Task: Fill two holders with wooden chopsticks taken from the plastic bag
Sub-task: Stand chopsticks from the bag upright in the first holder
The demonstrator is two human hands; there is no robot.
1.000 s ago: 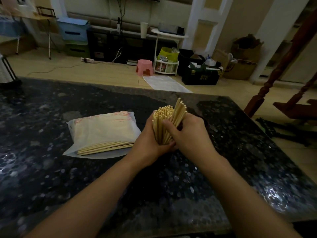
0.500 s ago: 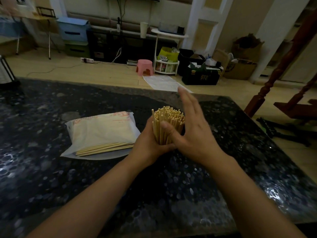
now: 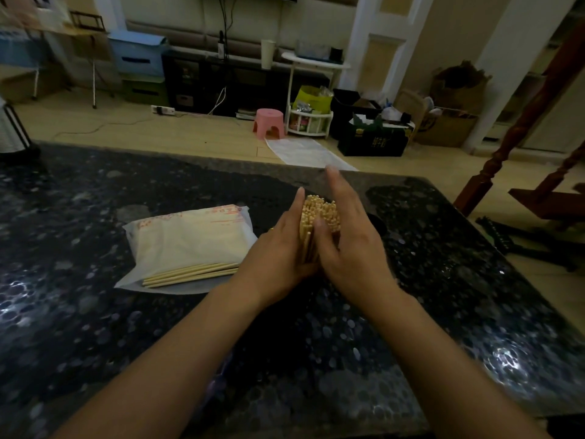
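Observation:
A thick bundle of wooden chopsticks [image 3: 320, 213] stands upright on the dark table, its tips level. My left hand [image 3: 280, 248] lies against its left side with a straight finger reaching up along it. My right hand [image 3: 346, 239] presses the right side with straight fingers and has its thumb on the front of the bundle. The bundle's foot and any holder are hidden behind my hands. To the left lies the white plastic bag [image 3: 190, 239], with a few chopsticks [image 3: 193, 274] sticking out of its near, open end.
The black speckled stone table [image 3: 95, 312] ends just beyond my hands and at the right. A dark shape [image 3: 378, 224] peeks out right of my right hand. Past the table are a pink stool [image 3: 269, 123], boxes and a wooden stair post [image 3: 519, 128].
The few chopsticks that stuck up above the bundle are now level with the rest. My right hand uncurled from the bundle and now presses flat against its side. My left hand's finger straightened.

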